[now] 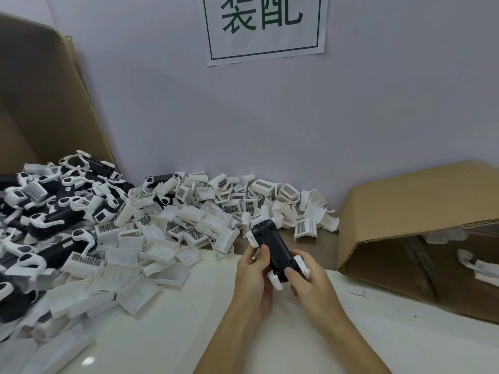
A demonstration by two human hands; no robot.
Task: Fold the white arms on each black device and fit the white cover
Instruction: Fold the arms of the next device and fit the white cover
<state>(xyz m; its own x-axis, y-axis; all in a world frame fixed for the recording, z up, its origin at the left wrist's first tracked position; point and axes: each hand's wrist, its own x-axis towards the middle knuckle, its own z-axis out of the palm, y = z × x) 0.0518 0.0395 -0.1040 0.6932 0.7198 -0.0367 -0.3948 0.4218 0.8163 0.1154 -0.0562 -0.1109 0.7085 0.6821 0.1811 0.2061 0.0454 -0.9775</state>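
a person's two bare hands hold a black device (271, 247) above the pale tabletop (189, 333), just in front of a heap of parts. the left hand (253, 273) cups the device from the left, its fingers curled up around the near side and the thumb (264, 256) pressed against the black body. the right hand (307, 284) grips the lower end, thumb (293, 273) laid on the bottom edge and the other fingers wrapped behind, mostly hidden; how tightly they close at the back cannot be told. the device tilts, its upper end pointing away and to the left. white arms (301, 264) stick out at the lower end, one beside the right thumb and another (275, 281) hanging between the two hands; a further white arm (251, 238) shows at the upper left corner.

behind the hands, a pile of white covers (189, 220) spreads across the table toward the wall, many showing dark gridded vents. to the far left lies a mound of black devices with white arms spread (54, 211), backed by a sheet of brown cardboard (40, 103). to the right, a cardboard box (418, 220) lies on its side with its opening toward the camera; white parts (475, 265) lie inside it. a small white piece (356, 290) sits on the table just before the box. a paper sign (264, 25) with large dark characters hangs on the wall above.
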